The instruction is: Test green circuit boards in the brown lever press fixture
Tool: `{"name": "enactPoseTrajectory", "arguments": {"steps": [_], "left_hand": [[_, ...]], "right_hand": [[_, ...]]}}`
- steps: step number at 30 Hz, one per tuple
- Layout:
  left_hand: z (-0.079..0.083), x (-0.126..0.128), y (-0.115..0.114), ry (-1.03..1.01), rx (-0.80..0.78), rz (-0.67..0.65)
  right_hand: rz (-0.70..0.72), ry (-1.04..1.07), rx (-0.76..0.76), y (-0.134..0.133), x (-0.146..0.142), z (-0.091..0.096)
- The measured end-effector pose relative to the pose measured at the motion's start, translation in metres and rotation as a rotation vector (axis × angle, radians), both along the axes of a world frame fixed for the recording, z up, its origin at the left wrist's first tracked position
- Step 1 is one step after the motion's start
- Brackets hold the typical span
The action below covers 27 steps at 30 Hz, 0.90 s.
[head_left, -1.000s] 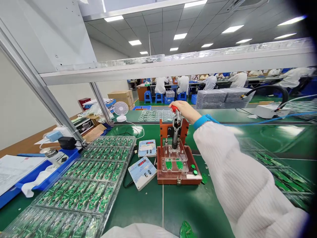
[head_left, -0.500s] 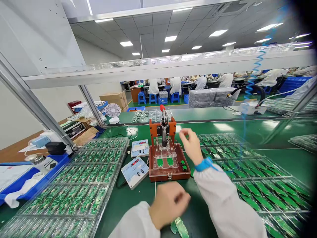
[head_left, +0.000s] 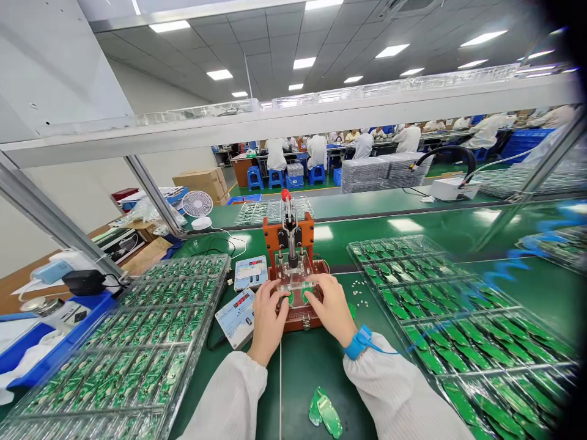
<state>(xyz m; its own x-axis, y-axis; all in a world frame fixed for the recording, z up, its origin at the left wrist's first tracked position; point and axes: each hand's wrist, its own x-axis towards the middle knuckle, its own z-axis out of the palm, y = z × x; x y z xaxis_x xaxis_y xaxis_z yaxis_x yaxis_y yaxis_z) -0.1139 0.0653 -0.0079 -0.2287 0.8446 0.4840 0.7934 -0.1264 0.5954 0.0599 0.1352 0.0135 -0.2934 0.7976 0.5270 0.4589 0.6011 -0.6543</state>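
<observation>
My left hand [head_left: 269, 316] and my right hand [head_left: 328, 309] rest side by side on the test fixture, fingertips over two green circuit boards [head_left: 298, 297] in its transparent acrylic plate [head_left: 293, 284]. The fingers hide most of both boards. Behind my hands stands the orange press frame [head_left: 288, 233], topped by a toggle clamp with a red handle [head_left: 286, 195], and neither hand touches it. A blue wrist strap [head_left: 359, 343] circles my right wrist. Loose green boards [head_left: 323, 412] lie on the green mat below my hands.
Large transparent trays of green boards [head_left: 151, 336] [head_left: 458, 330] flank the fixture. Two small digital test units [head_left: 250, 273] [head_left: 235, 318] sit at its left. Beyond stand a white fan [head_left: 197, 205], an overhead shelf [head_left: 293, 116] and stacked trays [head_left: 383, 173]; people work at distant benches.
My right hand has left the red handle, which now stands upright. Both hands have moved onto the boards in the fixture, and the view has shifted slightly.
</observation>
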Motion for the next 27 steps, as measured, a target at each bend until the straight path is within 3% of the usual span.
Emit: {"name": "enactPoseTrajectory", "arguments": {"steps": [5,14,19,24,27], "left_hand": [[-0.004,-0.004,0.005,-0.006,-0.031,0.028],[-0.004,0.002,-0.014,-0.170,0.147,0.078],[-0.012,0.007,-0.023,-0.337,0.138,-0.008],[-0.023,-0.003,-0.023,-0.348,0.135,-0.102],[-0.029,-0.006,-0.019,-0.315,0.178,-0.120]], "right_hand": [[0.037,0.112,-0.115,-0.004,0.003,-0.003],[0.250,0.298,-0.443,-0.014,0.011,-0.005],[0.319,0.348,-0.546,-0.022,0.000,-0.005],[0.258,0.285,-0.521,-0.043,0.012,0.006],[0.362,0.034,-0.475,-0.072,0.037,0.011]]}}
